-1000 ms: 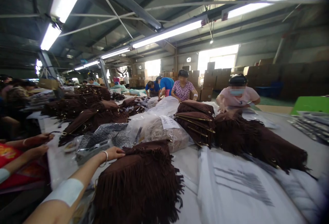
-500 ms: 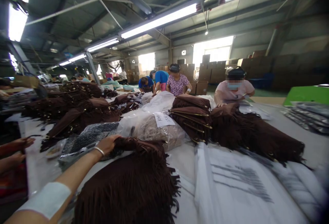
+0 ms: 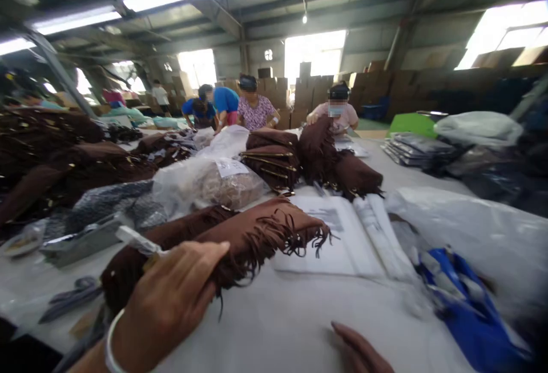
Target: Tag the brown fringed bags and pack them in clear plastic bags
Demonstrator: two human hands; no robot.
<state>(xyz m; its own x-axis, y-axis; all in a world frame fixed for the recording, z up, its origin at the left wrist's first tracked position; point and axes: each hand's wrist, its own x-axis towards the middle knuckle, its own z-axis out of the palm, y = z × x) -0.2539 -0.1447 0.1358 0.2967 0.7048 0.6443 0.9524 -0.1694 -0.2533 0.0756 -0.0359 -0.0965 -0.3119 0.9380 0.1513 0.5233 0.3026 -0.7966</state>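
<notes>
My left hand (image 3: 165, 304), with a pale bracelet at the wrist, is closed on the near end of a brown fringed bag (image 3: 257, 216). The bag's fringe hangs over the white tabletop on the right. Another dark brown piece (image 3: 132, 253) lies directly behind it, and a white strip (image 3: 139, 240) sticks out beside my knuckles. Only the outstretched fingers of my right hand (image 3: 362, 350) show at the bottom edge, apart from the bag and holding nothing visible. The rest of that hand is out of frame.
Beyond the bag stand a filled clear plastic sack (image 3: 209, 181) and a stack of brown bags (image 3: 272, 159). White printed plastic bags (image 3: 338, 241) lie ahead, with a blue tape dispenser-like object (image 3: 471, 310) at right. Co-workers (image 3: 336, 113) stand across the table.
The view has swung right. My left hand has brought the brown fringed bag closer and it now lies stretched to the right. My right fingers have come into view. A co-worker has lifted a brown piece.
</notes>
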